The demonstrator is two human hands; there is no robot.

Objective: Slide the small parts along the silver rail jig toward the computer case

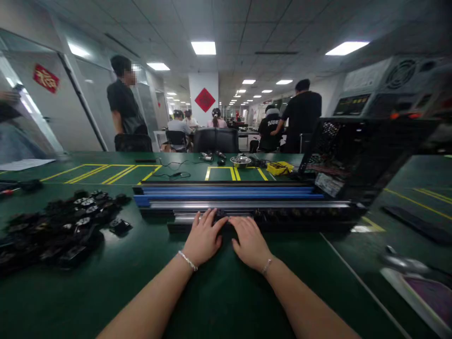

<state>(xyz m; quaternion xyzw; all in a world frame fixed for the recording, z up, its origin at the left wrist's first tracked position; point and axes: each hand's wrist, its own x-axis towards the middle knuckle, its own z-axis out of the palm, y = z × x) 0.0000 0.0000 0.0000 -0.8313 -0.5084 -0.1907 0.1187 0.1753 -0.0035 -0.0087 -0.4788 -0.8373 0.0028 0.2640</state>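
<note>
A long black-and-blue assembly with a shiny metal rod lies crosswise on the green table. My left hand rests at its near side, fingers stretched out and spread over the front black strip. Close beside it, my right hand reaches to the same strip, fingers extended and bent slightly down. The two hands nearly meet at the thumb and index fingers. Under the fingertips the parts are dark and partly hidden. To the right along the strip runs a row of small dark parts, too blurred to name.
A heap of black plastic parts spreads over the left of the table. An open black computer case stands at the right, a power supply unit above it. Behind lie a metal bowl and a yellow tray. Several people are farther back.
</note>
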